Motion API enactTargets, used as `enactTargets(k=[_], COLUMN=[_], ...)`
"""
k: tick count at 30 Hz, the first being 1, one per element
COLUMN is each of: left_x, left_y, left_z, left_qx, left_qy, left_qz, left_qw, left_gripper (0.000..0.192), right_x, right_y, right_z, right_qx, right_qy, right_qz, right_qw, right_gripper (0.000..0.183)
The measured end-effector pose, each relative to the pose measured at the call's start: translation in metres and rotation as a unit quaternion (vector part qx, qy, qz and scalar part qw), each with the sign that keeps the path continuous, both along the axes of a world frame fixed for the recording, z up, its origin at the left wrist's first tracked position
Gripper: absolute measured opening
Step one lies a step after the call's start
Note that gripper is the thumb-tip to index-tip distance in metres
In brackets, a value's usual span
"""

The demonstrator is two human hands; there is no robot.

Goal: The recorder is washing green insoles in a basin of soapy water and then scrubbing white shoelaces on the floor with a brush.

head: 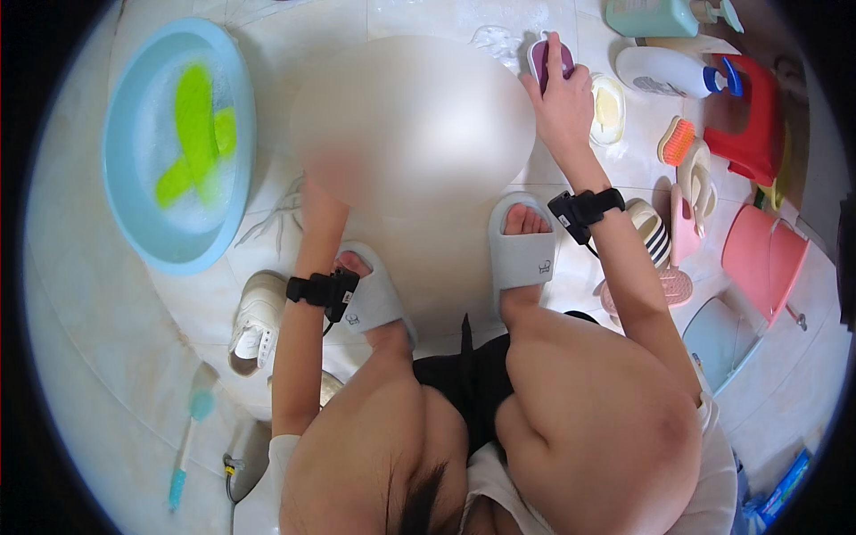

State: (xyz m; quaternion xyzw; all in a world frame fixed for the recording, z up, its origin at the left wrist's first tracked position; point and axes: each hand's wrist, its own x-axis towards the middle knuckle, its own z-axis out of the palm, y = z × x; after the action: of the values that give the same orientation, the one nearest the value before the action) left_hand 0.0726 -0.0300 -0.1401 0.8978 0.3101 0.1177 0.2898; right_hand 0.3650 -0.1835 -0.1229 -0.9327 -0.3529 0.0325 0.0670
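My right hand (562, 107) is on a purple-and-white scrubbing brush (543, 60) at the top right of centre, one finger stretched along its back. White foam (498, 43) lies on the tiled floor beside it. Close to the hand's right side is a white soap dish (607, 124) with a pale yellow bar of soap (606, 107). A large blurred patch covers my left hand (331, 174), so its fingers and anything in them are hidden. Grey shoelaces (277, 217) spread on the floor by the left wrist. A white lace-up shoe (257, 321) stands next to the left forearm.
At left is a blue basin (246, 147) of sudsy water holding bright green things (195, 127). Pump bottles (662, 72), an orange-bristled brush (677, 140), a red plastic stool (762, 120), slippers (682, 221), a pink bucket (762, 261) and a blue bucket (719, 344) stand at right.
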Motion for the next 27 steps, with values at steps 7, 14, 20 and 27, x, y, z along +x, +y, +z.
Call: enactTargets(k=[7,14,20,27], left_x=[0.007,0.022,0.021,0.025], left_y=[-0.001,-0.006,0.004,0.018], left_z=[0.011,0.006,-0.005,0.010], left_qx=[0.024,0.034,-0.121,0.087], left_qy=[0.036,0.101,0.043,0.067], left_qz=[-0.056,-0.066,0.040,-0.010], left_qw=[0.997,0.992,0.991,0.994], left_gripper=[0.026,0.021,0.024,0.043], right_x=[-0.005,-0.035,-0.052,-0.034], right_y=[0.033,0.048,0.022,0.022], right_z=[-0.022,-0.042,-0.034,-0.015], right_qx=[0.146,0.050,-0.019,0.216], right_qy=[-0.133,-0.121,-0.002,-0.027], right_qz=[0.190,0.220,0.303,0.279], right_qw=[0.962,0.967,0.953,0.935], right_gripper=[0.062,0.025,0.028,0.038])
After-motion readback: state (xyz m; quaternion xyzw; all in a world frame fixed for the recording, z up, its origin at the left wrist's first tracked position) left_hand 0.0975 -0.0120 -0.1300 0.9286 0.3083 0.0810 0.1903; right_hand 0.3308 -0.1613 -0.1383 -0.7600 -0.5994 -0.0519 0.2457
